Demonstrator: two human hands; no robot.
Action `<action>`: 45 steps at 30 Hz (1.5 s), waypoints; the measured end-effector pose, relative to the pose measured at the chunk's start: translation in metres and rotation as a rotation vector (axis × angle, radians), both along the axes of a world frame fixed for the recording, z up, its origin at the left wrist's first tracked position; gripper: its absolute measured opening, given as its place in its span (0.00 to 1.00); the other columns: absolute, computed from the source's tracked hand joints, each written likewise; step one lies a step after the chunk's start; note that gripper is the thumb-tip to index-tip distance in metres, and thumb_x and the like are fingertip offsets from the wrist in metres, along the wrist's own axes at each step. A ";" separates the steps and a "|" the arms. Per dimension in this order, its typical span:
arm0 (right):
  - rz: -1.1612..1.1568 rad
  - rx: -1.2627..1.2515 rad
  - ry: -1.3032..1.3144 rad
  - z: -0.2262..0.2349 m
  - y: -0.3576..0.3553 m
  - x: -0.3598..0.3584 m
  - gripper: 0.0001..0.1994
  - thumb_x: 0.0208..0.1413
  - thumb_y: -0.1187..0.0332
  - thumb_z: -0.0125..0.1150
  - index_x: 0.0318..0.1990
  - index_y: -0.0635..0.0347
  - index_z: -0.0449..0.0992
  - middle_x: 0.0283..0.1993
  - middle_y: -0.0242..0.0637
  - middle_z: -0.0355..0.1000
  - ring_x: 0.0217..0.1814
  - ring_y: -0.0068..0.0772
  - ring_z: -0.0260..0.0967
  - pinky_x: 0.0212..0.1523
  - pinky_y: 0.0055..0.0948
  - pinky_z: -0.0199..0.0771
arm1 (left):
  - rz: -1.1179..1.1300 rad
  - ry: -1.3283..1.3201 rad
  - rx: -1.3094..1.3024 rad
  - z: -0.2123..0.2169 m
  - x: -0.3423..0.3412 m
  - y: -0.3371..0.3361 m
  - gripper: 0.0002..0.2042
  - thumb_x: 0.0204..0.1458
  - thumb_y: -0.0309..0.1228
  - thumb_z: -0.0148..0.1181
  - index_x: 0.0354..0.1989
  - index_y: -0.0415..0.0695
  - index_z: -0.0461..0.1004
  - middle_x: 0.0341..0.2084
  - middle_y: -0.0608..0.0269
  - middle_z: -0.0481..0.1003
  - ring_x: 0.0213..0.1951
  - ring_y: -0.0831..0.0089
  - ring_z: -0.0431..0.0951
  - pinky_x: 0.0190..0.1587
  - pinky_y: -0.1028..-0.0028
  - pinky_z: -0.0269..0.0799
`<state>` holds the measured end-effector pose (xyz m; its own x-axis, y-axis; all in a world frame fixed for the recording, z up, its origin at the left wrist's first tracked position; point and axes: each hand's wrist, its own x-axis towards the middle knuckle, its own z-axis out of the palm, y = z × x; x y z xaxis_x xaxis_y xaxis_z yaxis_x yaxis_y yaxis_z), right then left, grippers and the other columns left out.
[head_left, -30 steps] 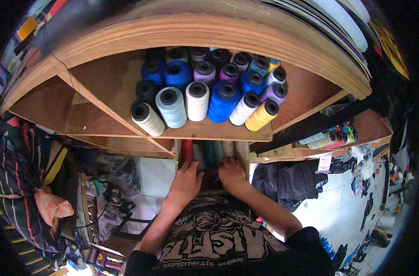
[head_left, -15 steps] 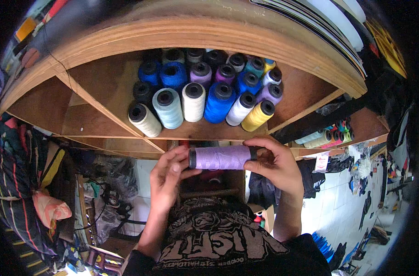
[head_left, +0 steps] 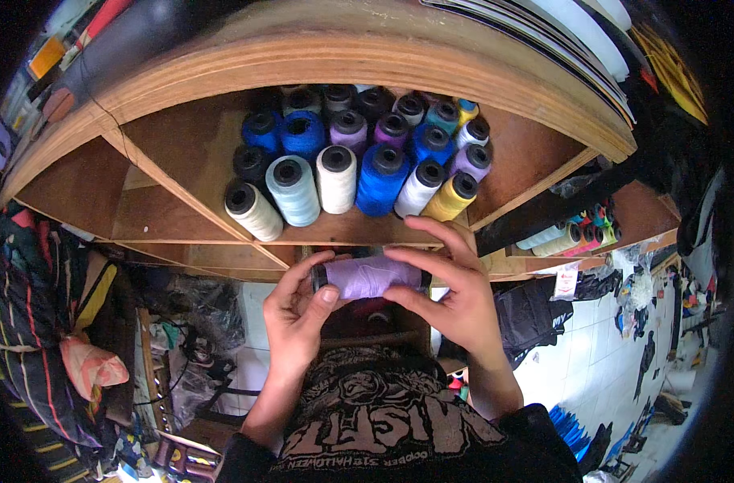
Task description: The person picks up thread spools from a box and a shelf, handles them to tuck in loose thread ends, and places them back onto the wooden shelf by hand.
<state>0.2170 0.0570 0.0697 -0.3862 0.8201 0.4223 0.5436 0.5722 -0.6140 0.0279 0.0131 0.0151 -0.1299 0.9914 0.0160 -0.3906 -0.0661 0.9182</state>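
A lilac spool of thread (head_left: 369,276) lies sideways between both my hands, just below the front edge of a wooden shelf (head_left: 359,235). My left hand (head_left: 296,310) grips its left end, thumb on top. My right hand (head_left: 454,294) covers its right end with fingers spread over the thread. On the shelf above lie several spools on their sides: cream (head_left: 252,209), pale blue (head_left: 293,189), white (head_left: 335,177), blue (head_left: 381,177), yellow (head_left: 451,196) and purple ones behind.
A second shelf compartment at the right holds small coloured spools (head_left: 572,233). A striped bag (head_left: 37,322) hangs at the left. Dark clothes (head_left: 536,310) and scattered things lie on the tiled floor (head_left: 608,362) at the lower right.
A second ago both hands reached into the lower compartment. They then drew out the lilac spool and now hold it slightly lower and closer, with the right fingers spread over it.
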 end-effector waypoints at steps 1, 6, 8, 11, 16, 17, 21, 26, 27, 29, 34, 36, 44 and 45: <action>0.005 0.007 0.040 -0.003 0.001 -0.003 0.16 0.40 0.69 0.70 0.40 0.51 0.79 0.51 0.37 0.69 0.50 0.41 0.66 0.52 0.35 0.65 | 0.003 0.001 0.005 0.000 0.000 0.000 0.22 0.53 0.33 0.58 0.53 0.31 0.64 0.45 0.48 0.70 0.46 0.62 0.74 0.47 0.62 0.75; -0.024 -0.044 0.174 -0.022 0.002 -0.009 0.07 0.45 0.74 0.65 0.33 0.58 0.77 0.41 0.36 0.73 0.47 0.41 0.68 0.48 0.35 0.67 | -0.012 0.001 -0.013 0.000 -0.002 -0.001 0.18 0.52 0.19 0.56 0.52 0.30 0.64 0.47 0.48 0.70 0.49 0.67 0.71 0.52 0.70 0.68; -0.029 0.005 0.164 -0.022 0.004 -0.012 0.05 0.47 0.74 0.63 0.33 0.60 0.75 0.40 0.38 0.73 0.43 0.40 0.69 0.45 0.34 0.69 | 0.009 0.057 -0.005 0.000 -0.002 -0.002 0.18 0.52 0.19 0.56 0.52 0.30 0.65 0.47 0.50 0.71 0.48 0.69 0.71 0.51 0.72 0.67; -0.121 -0.179 0.393 -0.023 0.001 -0.015 0.04 0.53 0.75 0.58 0.35 0.64 0.71 0.36 0.40 0.73 0.38 0.33 0.72 0.40 0.29 0.71 | 0.036 0.224 0.014 0.001 -0.003 -0.003 0.18 0.52 0.20 0.57 0.52 0.30 0.65 0.46 0.53 0.72 0.47 0.72 0.71 0.50 0.75 0.67; -0.023 -0.393 0.592 -0.019 -0.002 -0.011 0.04 0.59 0.75 0.51 0.38 0.67 0.69 0.30 0.39 0.73 0.32 0.23 0.73 0.35 0.23 0.72 | 0.034 0.501 0.071 0.010 -0.001 -0.003 0.17 0.51 0.22 0.58 0.51 0.32 0.67 0.42 0.57 0.74 0.42 0.78 0.72 0.46 0.78 0.68; -0.020 -0.383 0.555 -0.016 -0.002 -0.010 0.04 0.59 0.75 0.51 0.38 0.67 0.69 0.29 0.38 0.73 0.31 0.24 0.73 0.34 0.23 0.73 | 0.031 0.511 0.053 0.011 -0.001 -0.003 0.17 0.51 0.22 0.59 0.50 0.32 0.68 0.42 0.58 0.74 0.41 0.78 0.72 0.45 0.78 0.69; -0.023 -0.198 0.313 -0.012 0.007 -0.005 0.04 0.57 0.75 0.53 0.38 0.65 0.70 0.26 0.36 0.73 0.27 0.25 0.73 0.31 0.22 0.73 | -0.064 0.473 0.059 0.013 -0.007 -0.005 0.18 0.51 0.23 0.60 0.50 0.32 0.68 0.42 0.56 0.75 0.42 0.78 0.73 0.45 0.77 0.69; 0.264 -0.478 0.245 -0.018 0.028 0.001 0.05 0.55 0.74 0.56 0.38 0.63 0.73 0.27 0.36 0.74 0.29 0.23 0.73 0.31 0.23 0.71 | -0.303 0.057 0.217 0.000 -0.019 -0.005 0.21 0.51 0.30 0.61 0.50 0.32 0.66 0.44 0.48 0.74 0.47 0.67 0.73 0.50 0.70 0.67; 0.385 -0.609 0.267 -0.027 0.033 0.004 0.05 0.55 0.73 0.56 0.38 0.63 0.74 0.28 0.36 0.74 0.30 0.23 0.73 0.31 0.23 0.71 | -0.314 -0.031 0.255 -0.003 -0.019 -0.005 0.22 0.51 0.32 0.62 0.50 0.32 0.66 0.44 0.46 0.73 0.48 0.65 0.73 0.51 0.69 0.67; 0.492 -0.715 0.190 -0.033 0.033 0.002 0.07 0.55 0.72 0.56 0.40 0.63 0.74 0.29 0.35 0.74 0.32 0.23 0.73 0.33 0.23 0.71 | -0.319 -0.155 0.301 -0.010 -0.023 -0.005 0.26 0.50 0.41 0.62 0.50 0.33 0.66 0.46 0.43 0.72 0.49 0.61 0.73 0.52 0.66 0.65; 0.467 -0.764 0.639 -0.064 -0.008 -0.016 0.10 0.56 0.69 0.56 0.43 0.63 0.71 0.30 0.34 0.74 0.33 0.26 0.73 0.36 0.27 0.72 | -0.052 -0.124 0.242 -0.003 -0.013 0.000 0.29 0.47 0.44 0.64 0.51 0.35 0.65 0.46 0.46 0.72 0.49 0.62 0.72 0.52 0.64 0.66; 0.444 -0.882 0.396 -0.037 -0.016 -0.018 0.10 0.56 0.68 0.56 0.43 0.62 0.71 0.30 0.33 0.74 0.33 0.25 0.73 0.37 0.29 0.72 | -0.059 -0.103 0.296 -0.006 -0.014 0.000 0.28 0.51 0.42 0.62 0.52 0.34 0.64 0.48 0.43 0.71 0.50 0.63 0.72 0.54 0.66 0.64; 0.143 0.123 -0.040 0.052 -0.028 -0.008 0.28 0.32 0.63 0.76 0.44 0.62 0.73 0.41 0.42 0.73 0.43 0.43 0.71 0.42 0.37 0.69 | -0.078 0.216 0.299 0.007 -0.020 -0.007 0.23 0.48 0.32 0.64 0.49 0.33 0.67 0.47 0.46 0.72 0.51 0.62 0.71 0.53 0.66 0.65; 0.176 0.088 -0.108 0.046 -0.024 -0.010 0.29 0.35 0.61 0.73 0.46 0.62 0.71 0.42 0.43 0.72 0.44 0.45 0.70 0.45 0.39 0.68 | -0.077 0.273 0.318 0.009 -0.022 -0.009 0.22 0.47 0.31 0.65 0.48 0.33 0.68 0.47 0.47 0.72 0.51 0.62 0.71 0.52 0.66 0.66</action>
<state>0.2065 0.0331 0.1160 -0.5670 0.6976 0.4380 0.4903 0.7131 -0.5011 0.0057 0.0046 0.0240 -0.0038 0.9381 0.3464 -0.1508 -0.3430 0.9272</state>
